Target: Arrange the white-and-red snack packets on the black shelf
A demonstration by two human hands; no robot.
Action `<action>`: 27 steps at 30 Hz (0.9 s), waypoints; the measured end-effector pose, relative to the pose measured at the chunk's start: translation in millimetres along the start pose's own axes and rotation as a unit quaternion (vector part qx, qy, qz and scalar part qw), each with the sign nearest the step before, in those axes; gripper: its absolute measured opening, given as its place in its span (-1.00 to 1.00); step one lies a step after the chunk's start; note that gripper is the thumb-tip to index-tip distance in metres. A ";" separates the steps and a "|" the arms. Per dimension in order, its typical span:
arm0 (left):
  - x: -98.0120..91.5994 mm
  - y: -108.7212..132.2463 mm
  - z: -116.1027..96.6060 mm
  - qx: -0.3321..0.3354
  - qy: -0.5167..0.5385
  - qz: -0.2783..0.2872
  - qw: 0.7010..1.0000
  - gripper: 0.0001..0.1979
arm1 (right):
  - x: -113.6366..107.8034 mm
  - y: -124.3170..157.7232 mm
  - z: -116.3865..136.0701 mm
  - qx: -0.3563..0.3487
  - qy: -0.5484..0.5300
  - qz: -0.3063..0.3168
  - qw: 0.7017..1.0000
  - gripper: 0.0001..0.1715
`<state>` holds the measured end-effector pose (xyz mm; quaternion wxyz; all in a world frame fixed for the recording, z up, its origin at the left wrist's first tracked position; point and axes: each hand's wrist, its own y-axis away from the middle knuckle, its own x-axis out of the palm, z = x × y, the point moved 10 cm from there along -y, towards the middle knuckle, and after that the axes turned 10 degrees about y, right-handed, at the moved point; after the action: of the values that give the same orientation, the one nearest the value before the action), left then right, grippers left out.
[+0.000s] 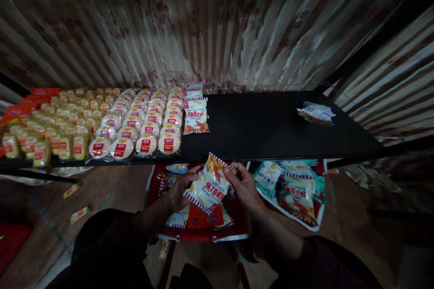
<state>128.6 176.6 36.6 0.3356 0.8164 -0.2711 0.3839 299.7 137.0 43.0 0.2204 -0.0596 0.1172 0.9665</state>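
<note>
A white snack bag (210,185) with orange pictures and a blue-and-red striped edge is held between both my hands, tilted, in front of the shelf. My left hand (179,192) grips its left side. At its upper right corner my right hand (244,185) has its fingers closed on the edge. Beneath the bag stands a red basket (242,223) with more snack bags and an orange packet (200,217) in it. On the black shelf (251,122), matching snack bags (196,116) lie beside rows of round wrapped rice crackers (146,143).
Yellow wrapped cakes (73,145) and orange packets (16,110) fill the shelf's left end. A crumpled snack bag (316,113) lies at its right. A second basket (318,222) holds green packets (269,176) and white bags. Two small packets (80,214) lie on the floor.
</note>
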 end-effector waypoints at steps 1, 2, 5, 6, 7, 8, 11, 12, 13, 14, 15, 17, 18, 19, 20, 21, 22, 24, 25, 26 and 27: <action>5.2 -1.8 -2.6 -0.010 0.010 0.006 1.000 -0.49 | -2.5 -1.3 0.4 0.000 -0.008 -0.008 1.000 -0.62; 9.5 -3.5 -6.9 -0.012 0.039 0.005 0.999 -0.47 | -5.0 -2.4 0.9 -0.001 -0.014 -0.017 1.000 -0.62; 20.8 -6.7 -20.4 -0.007 0.096 0.004 0.995 -0.45 | -8.7 -2.9 2.8 -0.014 -0.033 -0.035 0.999 -0.62; 24.1 -7.2 -23.5 -0.007 0.104 0.008 0.995 -0.44 | -8.2 -2.0 3.0 -0.017 -0.042 -0.036 0.998 -0.62; 27.1 -7.7 -25.9 -0.005 0.109 0.014 0.994 -0.43 | -7.2 -0.4 3.1 -0.022 -0.051 -0.036 0.998 -0.63; 29.5 -8.2 -27.9 -0.001 0.111 0.020 0.994 -0.44 | -5.7 1.7 3.0 -0.026 -0.054 -0.034 0.998 -0.63; 34.1 -10.7 -34.6 0.032 0.107 0.037 0.993 -0.51 | 1.6 10.5 1.1 -0.026 -0.037 -0.017 0.999 -0.61; 35.6 -11.6 -36.9 0.046 0.099 0.042 0.993 -0.54 | 4.2 13.8 1.0 -0.024 -0.026 -0.010 0.999 -0.60; 37.0 -12.4 -39.2 0.061 0.089 0.045 0.993 -0.57 | 7.2 17.0 1.4 -0.023 -0.016 -0.001 1.000 -0.60; 38.5 -13.1 -41.1 0.073 0.075 0.047 0.993 -0.58 | 10.5 20.1 2.6 -0.022 -0.008 0.008 1.000 -0.59; 39.9 -13.6 -42.7 0.083 0.060 0.048 0.994 -0.59 | 14.4 22.8 4.1 -0.020 -0.003 0.021 1.000 -0.58; 43.1 -14.3 -43.6 0.090 0.032 0.048 0.994 -0.58 | 23.5 27.0 6.6 -0.011 -0.001 0.049 0.999 -0.56; 44.7 -14.5 -43.3 0.090 0.020 0.048 0.995 -0.57 | 28.1 28.5 7.3 -0.006 -0.004 0.061 0.998 -0.55; 46.0 -14.7 -42.7 0.087 0.009 0.047 0.995 -0.55 | 32.1 29.6 8.0 -0.002 -0.005 0.071 0.997 -0.55; 46.6 -14.8 -42.2 0.086 -0.001 0.044 0.995 -0.53 | 35.7 30.3 8.4 -0.001 -0.004 0.080 0.997 -0.54; 46.4 -15.0 -42.3 0.087 -0.009 0.038 0.995 -0.52 | 38.9 30.7 8.7 -0.001 0.000 0.089 0.996 -0.53; 45.3 -15.3 -42.9 0.089 -0.015 0.028 0.995 -0.50 | 42.5 31.1 8.7 -0.002 0.006 0.102 0.995 -0.51; 42.0 -15.8 -45.9 0.099 -0.025 0.004 0.995 -0.48 | 51.1 32.5 9.1 -0.007 0.027 0.147 0.989 -0.49; 41.0 -16.0 -48.1 0.106 -0.030 -0.005 0.994 -0.47 | 54.6 33.6 10.3 -0.012 0.039 0.173 0.984 -0.48; 40.8 -15.9 -50.7 0.113 -0.038 -0.010 0.993 -0.47 | 56.1 34.2 12.6 -0.019 0.049 0.191 0.980 -0.48; 41.2 -15.6 -53.7 0.121 -0.047 -0.012 0.991 -0.47 | 55.1 34.2 16.0 -0.029 0.054 0.198 0.978 -0.47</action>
<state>138.7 219.3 90.4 0.2257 0.8712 -0.2287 0.3711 234.3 133.8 56.2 0.0157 -0.0938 0.1109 0.9893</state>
